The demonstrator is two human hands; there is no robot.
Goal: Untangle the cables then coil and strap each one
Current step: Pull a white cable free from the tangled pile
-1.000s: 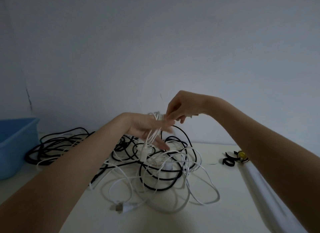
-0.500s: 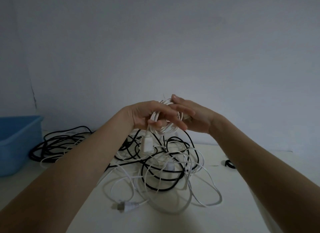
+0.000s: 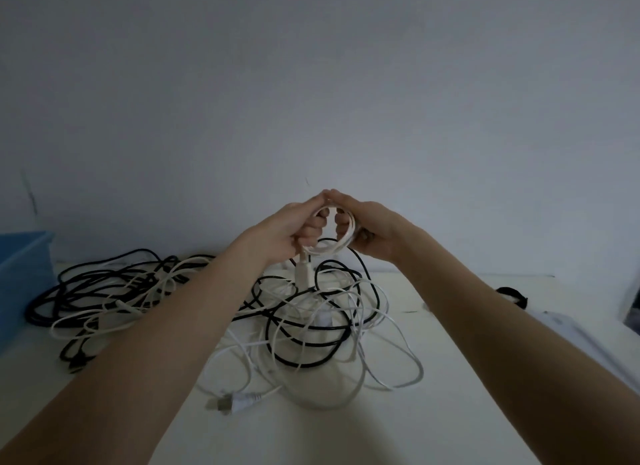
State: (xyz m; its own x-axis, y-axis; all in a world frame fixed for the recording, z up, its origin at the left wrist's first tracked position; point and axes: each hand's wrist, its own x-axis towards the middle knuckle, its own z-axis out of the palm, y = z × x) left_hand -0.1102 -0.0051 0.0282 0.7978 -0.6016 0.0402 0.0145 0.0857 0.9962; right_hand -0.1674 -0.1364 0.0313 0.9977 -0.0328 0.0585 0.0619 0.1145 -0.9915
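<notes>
A small coil of white cable (image 3: pixel 341 243) is held up above the table between both hands. My left hand (image 3: pixel 294 227) grips its left side and my right hand (image 3: pixel 370 227) grips its right side, fingertips meeting on top. A white connector (image 3: pixel 304 274) hangs from the coil under my left hand. Beneath lies a tangle of black and white cables (image 3: pixel 311 326), with a white two-pin plug (image 3: pixel 235 401) at its front. A second heap of mostly black cable (image 3: pixel 100 291) lies to the left.
A blue plastic bin (image 3: pixel 20 281) stands at the left edge of the white table (image 3: pixel 398 430). A black strap (image 3: pixel 512 295) lies behind my right forearm. A pale flat object (image 3: pixel 588 347) sits at the right edge. A grey wall rises close behind.
Both hands have closed round the white coil from either side, the right hand turning from fingers laid over it to a grip. The view has shifted, hiding the straps behind my right arm.
</notes>
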